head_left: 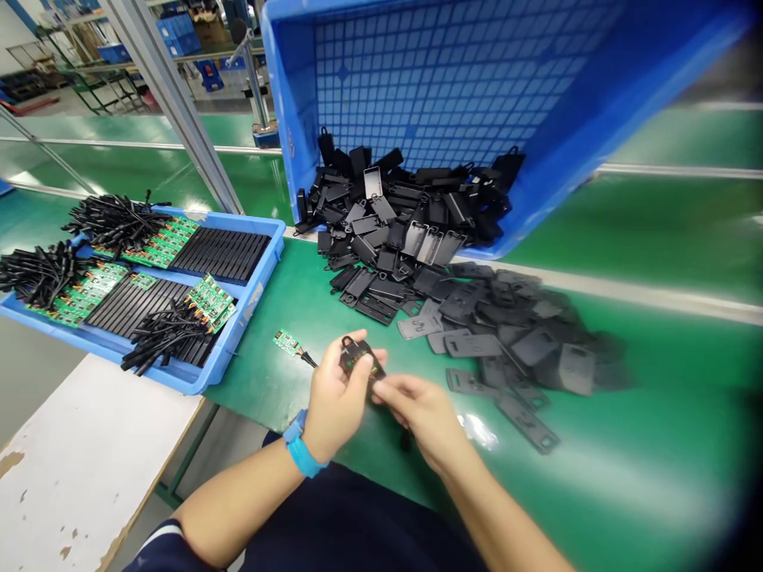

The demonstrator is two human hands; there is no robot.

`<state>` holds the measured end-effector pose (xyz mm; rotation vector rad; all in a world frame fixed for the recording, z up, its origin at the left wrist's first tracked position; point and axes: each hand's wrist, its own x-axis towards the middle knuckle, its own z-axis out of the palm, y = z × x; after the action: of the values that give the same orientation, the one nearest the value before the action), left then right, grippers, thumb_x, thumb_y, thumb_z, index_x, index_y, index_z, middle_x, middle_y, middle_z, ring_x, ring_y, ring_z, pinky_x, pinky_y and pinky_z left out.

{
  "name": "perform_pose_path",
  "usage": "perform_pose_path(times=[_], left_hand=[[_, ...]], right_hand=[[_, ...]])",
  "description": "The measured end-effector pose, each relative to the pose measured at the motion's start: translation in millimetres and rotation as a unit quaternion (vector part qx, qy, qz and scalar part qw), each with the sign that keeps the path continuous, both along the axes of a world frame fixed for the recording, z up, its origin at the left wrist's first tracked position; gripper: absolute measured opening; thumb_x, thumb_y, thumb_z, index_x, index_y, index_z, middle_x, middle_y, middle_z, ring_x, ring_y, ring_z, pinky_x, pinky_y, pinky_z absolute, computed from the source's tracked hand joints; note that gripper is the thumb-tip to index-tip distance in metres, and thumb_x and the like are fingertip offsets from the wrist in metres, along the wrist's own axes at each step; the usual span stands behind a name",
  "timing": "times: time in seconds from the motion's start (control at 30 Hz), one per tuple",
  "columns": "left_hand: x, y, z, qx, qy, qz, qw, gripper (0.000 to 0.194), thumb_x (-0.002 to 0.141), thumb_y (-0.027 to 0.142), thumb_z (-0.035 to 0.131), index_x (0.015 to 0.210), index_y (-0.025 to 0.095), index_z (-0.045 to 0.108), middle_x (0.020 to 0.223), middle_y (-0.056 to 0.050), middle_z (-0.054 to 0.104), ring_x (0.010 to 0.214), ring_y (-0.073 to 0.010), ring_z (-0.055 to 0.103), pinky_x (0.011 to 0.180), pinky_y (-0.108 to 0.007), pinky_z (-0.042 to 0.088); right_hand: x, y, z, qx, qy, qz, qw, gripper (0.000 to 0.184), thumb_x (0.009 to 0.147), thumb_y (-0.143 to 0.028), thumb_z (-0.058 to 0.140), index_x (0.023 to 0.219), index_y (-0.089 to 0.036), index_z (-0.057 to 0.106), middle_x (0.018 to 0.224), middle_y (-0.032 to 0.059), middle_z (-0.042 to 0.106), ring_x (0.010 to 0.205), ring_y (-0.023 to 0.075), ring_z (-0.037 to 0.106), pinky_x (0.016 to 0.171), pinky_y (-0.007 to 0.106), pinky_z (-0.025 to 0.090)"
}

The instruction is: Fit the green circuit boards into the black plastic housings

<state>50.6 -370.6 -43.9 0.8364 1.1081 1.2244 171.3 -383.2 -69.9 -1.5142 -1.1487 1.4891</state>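
Observation:
My left hand [339,393], with a blue band at its wrist, is closed around a small black plastic case [359,359] with a loop at its top end. Green and yellowish bits show inside the case beside my thumb. The fingers of my right hand [420,409] pinch together at the case's lower end; what lies between them is hidden. A dark blurred piece [406,441] shows just below the right hand. Left of my left hand, a small green circuit board [287,342] with dark wires lies on the green table [268,306].
A large blue crate [286,103] lies tipped on its side, black case parts [381,210] spilling from it. Flat black covers [477,345] are heaped to the right. A light blue tray [238,334] at left holds circuit boards with black cables. A metal post [172,95] rises behind it.

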Motion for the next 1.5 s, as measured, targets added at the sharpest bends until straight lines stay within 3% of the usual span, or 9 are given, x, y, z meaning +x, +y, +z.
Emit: perform_pose_path(times=[0.1,0.2,0.3,0.37,0.63,1.03,1.17,1.27,1.5], left_hand=[[-8,13,-3.8,-0.049,-0.067,0.034,0.996,0.034,0.076,0.036,0.057,0.103,0.017,0.048,0.080,-0.006,0.065,0.072,-0.0181,0.063,0.062,-0.029,0.049],[-16,25,-9.2,-0.119,-0.101,0.006,0.988,0.037,0.077,0.044,0.052,0.103,0.020,0.043,0.072,-0.003,0.063,0.054,-0.0142,0.060,0.046,-0.023,0.044],[-19,28,-14.3,-0.179,-0.150,-0.065,0.970,0.033,0.080,0.046,0.046,0.099,0.019,0.043,0.067,-0.003,0.062,0.043,-0.0087,0.051,0.040,-0.018,0.035],[-19,26,-16.8,-0.188,-0.197,-0.098,0.957,0.033,0.082,0.048,0.040,0.093,0.017,0.046,0.071,-0.005,0.063,0.044,-0.0077,0.049,0.041,-0.018,0.033],[-8,15,-14.5,-0.129,-0.185,-0.144,0.963,0.033,0.082,0.046,0.040,0.088,0.015,0.049,0.069,-0.005,0.060,0.051,-0.0114,0.051,0.048,-0.023,0.035],[-6,1,-4.7,-0.020,-0.057,-0.203,0.977,0.034,0.084,0.039,0.042,0.110,0.016,0.043,0.078,-0.004,0.056,0.066,-0.0114,0.051,0.061,-0.024,0.040],[-7,-3,0.6,0.038,0.026,-0.186,0.981,0.037,0.085,0.032,0.041,0.118,0.016,0.041,0.086,-0.007,0.057,0.070,-0.0130,0.053,0.065,-0.025,0.043],[-5,-6,-0.3,0.072,0.079,-0.178,0.978,0.047,0.085,0.030,0.041,0.130,0.020,0.033,0.099,-0.010,0.057,0.068,-0.0124,0.055,0.064,-0.025,0.045],[12,-15,-20.3,0.105,0.197,-0.257,0.940,0.061,0.087,0.033,0.034,0.138,0.019,0.004,0.071,-0.002,0.063,0.043,-0.0095,0.053,0.048,-0.023,0.045]], right_hand=[[14,24,0.7,0.118,-0.168,0.036,0.978,0.028,0.077,-0.042,0.052,0.077,-0.017,0.065,0.079,0.0075,0.065,0.071,0.0206,0.056,0.066,0.033,0.043],[27,54,-1.7,0.193,-0.420,-0.046,0.885,0.040,0.074,-0.043,0.058,0.100,-0.012,0.061,0.105,0.0199,0.056,0.100,0.0350,0.046,0.083,0.047,0.033],[32,76,-8.1,0.180,-0.596,-0.048,0.781,0.053,0.069,-0.043,0.063,0.105,-0.004,0.057,0.095,0.0267,0.055,0.094,0.0406,0.047,0.076,0.050,0.035],[33,82,-10.8,0.173,-0.612,-0.033,0.771,0.053,0.068,-0.041,0.064,0.104,-0.003,0.056,0.088,0.0258,0.057,0.088,0.0396,0.050,0.072,0.049,0.038],[30,39,21.2,0.406,-0.222,0.028,0.886,0.046,0.075,-0.030,0.060,0.117,-0.023,0.044,0.124,0.0119,0.042,0.115,0.0257,0.042,0.092,0.040,0.040],[26,21,15.5,0.485,-0.273,0.151,0.817,0.064,0.074,-0.024,0.062,0.131,-0.031,0.033,0.138,0.0043,0.034,0.130,0.0299,0.012,0.101,0.059,0.012],[22,16,11.9,0.389,-0.149,0.095,0.904,0.065,0.077,-0.032,0.059,0.134,-0.032,0.028,0.143,0.0044,0.023,0.128,0.0293,0.021,0.100,0.052,0.024],[16,17,13.0,0.187,0.058,0.039,0.980,0.047,0.084,-0.037,0.048,0.128,-0.024,0.041,0.111,0.0099,0.058,0.089,0.0227,0.059,0.069,0.035,0.050],[16,7,18.7,0.043,0.185,-0.062,0.980,0.025,0.071,-0.040,0.063,0.075,-0.015,0.068,0.053,0.0004,0.056,0.044,0.0119,0.046,0.042,0.025,0.038]])
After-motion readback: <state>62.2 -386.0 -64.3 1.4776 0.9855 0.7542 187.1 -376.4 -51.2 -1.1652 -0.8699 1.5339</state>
